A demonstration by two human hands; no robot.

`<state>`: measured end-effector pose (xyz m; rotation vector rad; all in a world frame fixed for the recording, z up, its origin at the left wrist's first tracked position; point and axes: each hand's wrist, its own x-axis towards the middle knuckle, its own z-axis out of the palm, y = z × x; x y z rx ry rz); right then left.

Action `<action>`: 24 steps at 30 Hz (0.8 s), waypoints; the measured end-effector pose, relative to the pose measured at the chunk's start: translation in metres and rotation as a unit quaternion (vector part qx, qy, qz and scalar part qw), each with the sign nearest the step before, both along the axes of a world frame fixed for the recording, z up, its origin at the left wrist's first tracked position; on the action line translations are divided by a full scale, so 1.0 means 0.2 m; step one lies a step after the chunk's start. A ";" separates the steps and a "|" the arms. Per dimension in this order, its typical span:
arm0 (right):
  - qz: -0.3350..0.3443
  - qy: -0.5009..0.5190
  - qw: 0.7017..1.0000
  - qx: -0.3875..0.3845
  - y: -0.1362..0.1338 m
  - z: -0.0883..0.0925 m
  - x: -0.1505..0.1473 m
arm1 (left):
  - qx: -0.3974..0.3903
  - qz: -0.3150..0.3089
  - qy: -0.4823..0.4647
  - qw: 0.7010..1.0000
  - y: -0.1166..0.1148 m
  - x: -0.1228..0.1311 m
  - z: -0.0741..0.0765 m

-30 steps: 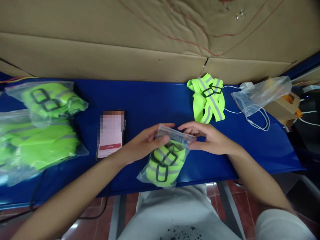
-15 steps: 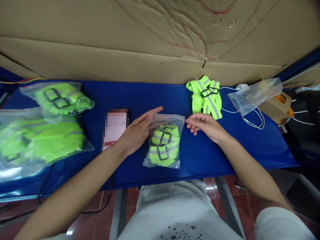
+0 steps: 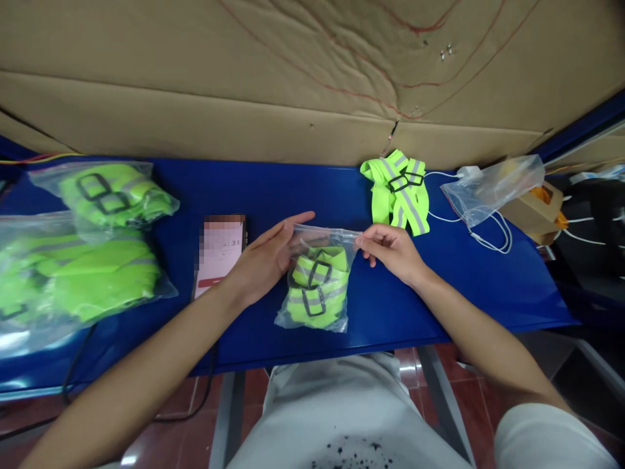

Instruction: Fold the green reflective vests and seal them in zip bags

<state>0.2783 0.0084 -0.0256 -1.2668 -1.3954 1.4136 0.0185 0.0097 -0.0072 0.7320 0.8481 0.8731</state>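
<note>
A clear plastic bag (image 3: pixel 317 286) holding a folded neon-green reflective strap with black buckles lies on the blue table (image 3: pixel 312 189) in front of me. My left hand (image 3: pixel 266 257) rests flat beside the bag's left top corner, fingers stretched out and touching the plastic. My right hand (image 3: pixel 390 251) pinches the bag's top right corner between thumb and fingers.
A loose neon strap (image 3: pixel 398 195) lies at the back right, beside an empty clear bag (image 3: pixel 493 185), white cable (image 3: pixel 488 238) and a small cardboard box (image 3: pixel 537 208). A phone (image 3: pixel 219 254) lies left of my hand. Several bagged straps (image 3: pixel 83 254) pile at far left. Cardboard (image 3: pixel 293 85) lines the back.
The bag went from held up in both hands to lying on the table. My left hand opened flat beside it, and my right hand released it, then pinched its top right corner.
</note>
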 end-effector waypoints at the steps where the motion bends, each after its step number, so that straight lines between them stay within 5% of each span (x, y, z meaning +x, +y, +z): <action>1: -0.012 -0.011 1.000 0.025 -0.01 0.00 -0.01 | -0.003 0.002 0.000 1.000 0.00 0.00 -0.01; 24: 0.021 -0.043 0.996 0.073 -0.02 0.00 -0.01 | 0.012 -0.031 0.040 0.999 -0.06 0.04 -0.03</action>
